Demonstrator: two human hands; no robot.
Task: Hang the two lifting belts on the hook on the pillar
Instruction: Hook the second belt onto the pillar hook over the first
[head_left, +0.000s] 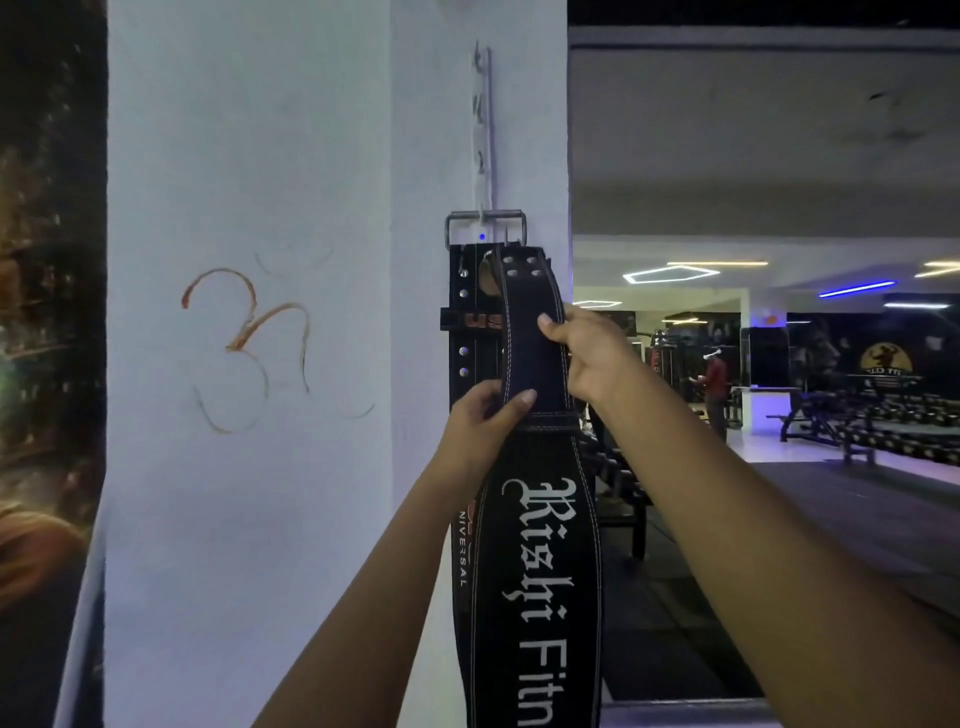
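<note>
Black belt pinched in both hands, left hand below right hand, steering its top toward the hook above.

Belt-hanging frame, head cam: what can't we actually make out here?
- Front belt: lower end cut off by the bottom edge; lettering incomplete.
- Rear belt: mostly hidden behind the front belt; its logo only partly readable.
- Hook: whether the front belt's buckle is on it, hidden by the strap fold.
- Left hand and right hand: fingers behind the strap unseen.
</note>
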